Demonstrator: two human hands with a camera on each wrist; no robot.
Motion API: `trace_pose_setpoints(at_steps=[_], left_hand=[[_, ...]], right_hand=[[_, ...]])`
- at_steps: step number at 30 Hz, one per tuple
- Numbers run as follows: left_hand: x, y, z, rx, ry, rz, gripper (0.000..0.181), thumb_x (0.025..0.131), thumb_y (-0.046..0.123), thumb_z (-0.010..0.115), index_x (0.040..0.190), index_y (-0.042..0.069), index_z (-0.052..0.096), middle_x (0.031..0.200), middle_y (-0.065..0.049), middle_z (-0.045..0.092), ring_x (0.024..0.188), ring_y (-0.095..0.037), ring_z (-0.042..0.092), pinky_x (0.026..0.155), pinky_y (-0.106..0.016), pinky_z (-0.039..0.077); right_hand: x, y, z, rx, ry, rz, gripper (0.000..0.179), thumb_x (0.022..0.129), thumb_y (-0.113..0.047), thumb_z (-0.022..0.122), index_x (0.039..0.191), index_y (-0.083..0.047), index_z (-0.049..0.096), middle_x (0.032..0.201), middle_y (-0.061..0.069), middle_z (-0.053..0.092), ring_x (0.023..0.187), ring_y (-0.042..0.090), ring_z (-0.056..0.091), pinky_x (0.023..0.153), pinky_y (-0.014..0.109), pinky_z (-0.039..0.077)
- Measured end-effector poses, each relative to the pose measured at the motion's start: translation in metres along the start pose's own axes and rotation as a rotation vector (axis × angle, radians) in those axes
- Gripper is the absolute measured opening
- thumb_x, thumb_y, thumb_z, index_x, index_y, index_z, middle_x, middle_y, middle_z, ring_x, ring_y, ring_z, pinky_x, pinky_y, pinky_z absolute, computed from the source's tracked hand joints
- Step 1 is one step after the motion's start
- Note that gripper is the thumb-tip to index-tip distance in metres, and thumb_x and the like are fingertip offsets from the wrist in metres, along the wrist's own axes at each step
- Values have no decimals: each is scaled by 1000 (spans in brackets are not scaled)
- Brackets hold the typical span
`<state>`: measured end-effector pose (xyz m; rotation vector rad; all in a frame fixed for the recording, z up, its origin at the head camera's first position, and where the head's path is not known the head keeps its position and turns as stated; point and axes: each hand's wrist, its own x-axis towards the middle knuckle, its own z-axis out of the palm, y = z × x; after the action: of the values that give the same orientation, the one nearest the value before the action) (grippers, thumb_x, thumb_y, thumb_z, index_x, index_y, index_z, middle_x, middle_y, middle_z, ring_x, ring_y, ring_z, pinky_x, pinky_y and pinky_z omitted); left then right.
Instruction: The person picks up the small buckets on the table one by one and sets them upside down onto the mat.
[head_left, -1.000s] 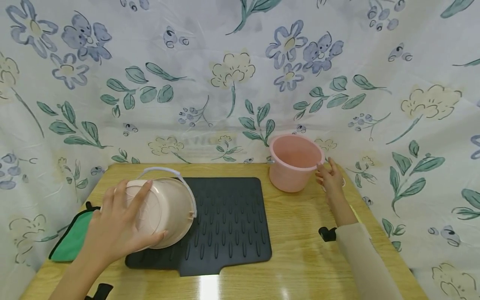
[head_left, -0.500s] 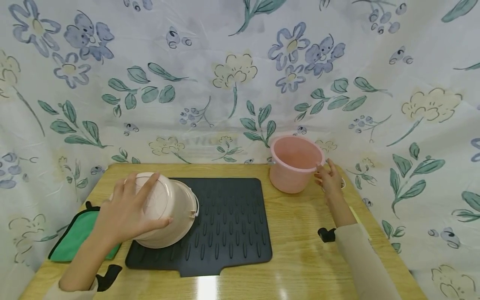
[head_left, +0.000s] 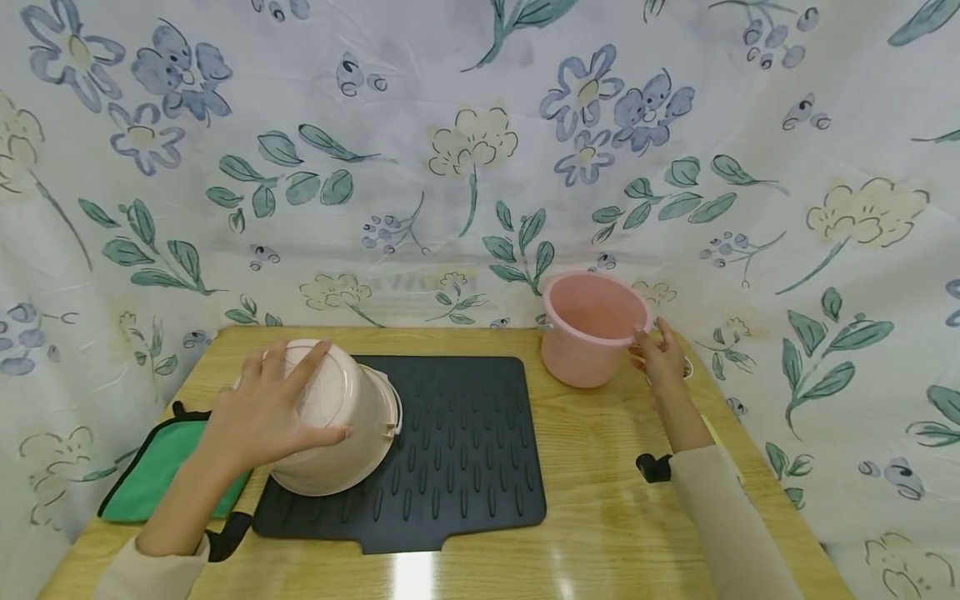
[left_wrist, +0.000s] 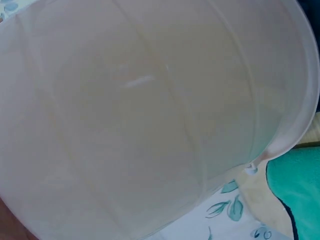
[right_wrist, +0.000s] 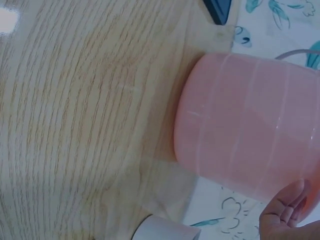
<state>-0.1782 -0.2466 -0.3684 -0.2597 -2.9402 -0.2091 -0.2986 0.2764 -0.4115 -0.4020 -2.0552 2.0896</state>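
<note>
My left hand grips a cream plastic bucket round its base, fingers spread over the bottom and thumb along the near side. The bucket is tipped, its base up towards me and its mouth down over the black ridged mat. Part of its white handle shows at the right of the rim. In the left wrist view the bucket's ribbed wall fills most of the picture. At the back right a pink bucket stands upright on the table, and my right hand pinches its rim on the right side.
A green cloth with black edging lies left of the mat, partly behind my left arm. A white cylinder stands near the pink bucket. Something yellow shows beside my right sleeve. A floral curtain hangs behind the wooden table.
My left hand and the cream bucket have shifted right and slightly away from me. The bucket's handle has swung down from above the rim to its right side. The right hand stays at the pink bucket.
</note>
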Motion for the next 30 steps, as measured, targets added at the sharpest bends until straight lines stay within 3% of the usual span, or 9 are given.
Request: trace_pose_setpoints(at_steps=[9, 16, 20, 25, 30], left_hand=[[17, -2, 3, -17, -87, -9, 120, 67, 91, 56, 161, 31, 12, 154, -32, 23, 134, -58, 27, 76, -77, 41], [29, -4, 6, -29, -126, -5, 119, 67, 91, 55, 160, 27, 18, 155, -31, 22, 134, -58, 27, 80, -77, 41], [38, -4, 9, -38, -159, -9, 119, 67, 91, 55, 159, 25, 22, 154, -32, 23, 135, -59, 27, 82, -78, 40], [46, -4, 10, -43, -208, -24, 118, 68, 90, 55, 159, 24, 22, 154, -33, 23, 136, -60, 24, 87, -80, 36], [49, -2, 10, -48, -227, -33, 117, 69, 89, 55, 160, 25, 20, 155, -33, 22, 137, -61, 23, 87, -82, 33]], right_hand=[[5, -5, 3, 77, 18, 51, 72, 101, -16, 55, 161, -16, 14, 99, 0, 43, 67, -2, 60, 65, 10, 51], [5, -10, 5, 178, 26, 114, 73, 100, -12, 55, 161, -13, 14, 101, 3, 43, 61, -1, 58, 63, 10, 51], [3, -13, 6, 216, 26, 124, 73, 100, -9, 55, 161, -12, 13, 90, 0, 50, 60, 0, 58, 62, 11, 52], [5, -12, 6, 240, -31, 117, 71, 100, -4, 51, 160, -11, 14, 72, -4, 57, 60, 3, 59, 63, 14, 54], [7, -11, 6, 259, -54, 134, 71, 101, -3, 49, 161, -14, 12, 69, -4, 61, 60, 4, 60, 63, 15, 54]])
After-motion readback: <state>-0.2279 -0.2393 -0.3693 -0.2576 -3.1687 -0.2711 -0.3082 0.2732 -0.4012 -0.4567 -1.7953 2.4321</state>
